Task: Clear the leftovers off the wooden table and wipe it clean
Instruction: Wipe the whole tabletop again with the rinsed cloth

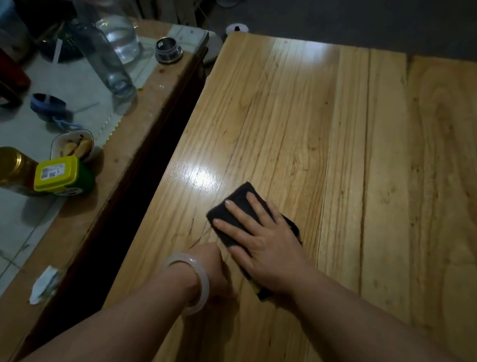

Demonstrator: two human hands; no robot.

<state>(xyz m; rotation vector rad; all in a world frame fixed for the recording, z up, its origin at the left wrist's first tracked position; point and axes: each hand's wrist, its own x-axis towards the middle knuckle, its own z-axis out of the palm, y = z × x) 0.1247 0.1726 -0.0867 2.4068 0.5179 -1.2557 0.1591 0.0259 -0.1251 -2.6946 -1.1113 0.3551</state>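
Wooden table (375,163) fills the picture from 12 o'clock round to 6, its planks glossy and, as far as this dim view shows, free of leftovers. On that showing the clearing step looks finished and the wiping step is in hand.

A dark scouring pad (236,197) lies flat on the boards just below the picture's middle, toward 6 o'clock, with a sliver of yellow backing peeping out under the wrist. The right hand (264,234) rests palm-down on it, fingers straight and spread, pressing rather than gripping, fingertips aimed toward 10 o'clock. Next it probably needs steady downward pressure and long strokes out toward the unwiped boards at 1 and 3 o'clock.

The left hand (213,267), wearing a pale bangle (192,283), is planted on the wood just beside the pad at its 7 o'clock. Its fingers are tucked out of sight, so I cannot tell whether it is clenched or relaxed.

At 9 o'clock stands a side counter (138,133) with a bowl of scraps (74,145) and a gold-lidded jar (1,166).
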